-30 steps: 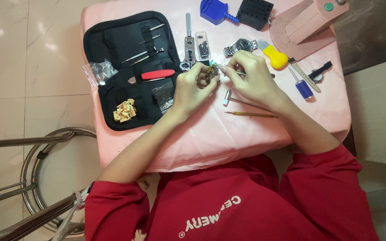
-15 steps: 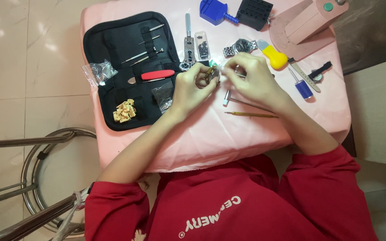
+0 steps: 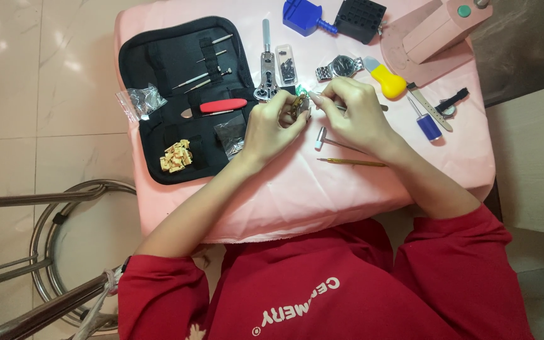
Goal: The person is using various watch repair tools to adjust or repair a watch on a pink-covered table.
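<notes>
Left hand (image 3: 272,129) with fingers curled around a small round watch part (image 3: 300,104) above the counter (image 3: 297,195); right hand (image 3: 354,113) pinches a thin tool at it. Pink cloth cover; tiled floor (image 3: 39,94) around.

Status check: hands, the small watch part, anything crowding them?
Left hand pinching small round watch part. Right hand working thin tool at it. Small hammer and wristwatch close by.
</notes>
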